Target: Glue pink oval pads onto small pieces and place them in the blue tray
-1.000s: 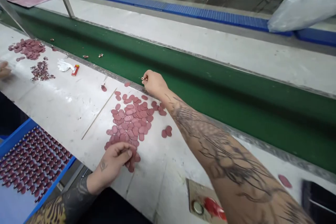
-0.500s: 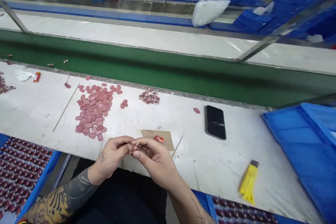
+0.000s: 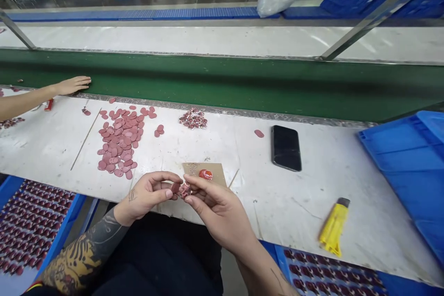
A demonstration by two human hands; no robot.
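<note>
My left hand (image 3: 147, 196) pinches a dull-red oval disc (image 3: 175, 188) between thumb and fingers. Against its right side, my right hand (image 3: 222, 212) grips a small shiny red-and-white piece (image 3: 185, 190), its exact kind too small to make out. The two pieces meet or nearly meet at my fingertips. Just beyond my hands lies a brown card (image 3: 218, 176) with a glossy red blob (image 3: 206, 174) and tiny bits on it. A pile of similar oval discs (image 3: 120, 143) spreads to the left, and a heap of small shiny pieces (image 3: 193, 119) sits farther back.
Beyond the white bench runs a green belt (image 3: 222, 78). At left, another person's hand (image 3: 72, 85) reaches to its edge. A black phone (image 3: 286, 148), a yellow dark-ended object (image 3: 335, 226) and a blue bin (image 3: 412, 162) are on the right. Blue-edged trays (image 3: 38, 226) sit below the bench.
My hands have shifted slightly right, and the disc in my left fingers now shows clearly beside the shiny piece. Another person's arm has come in from the left. The view has tilted a little.
</note>
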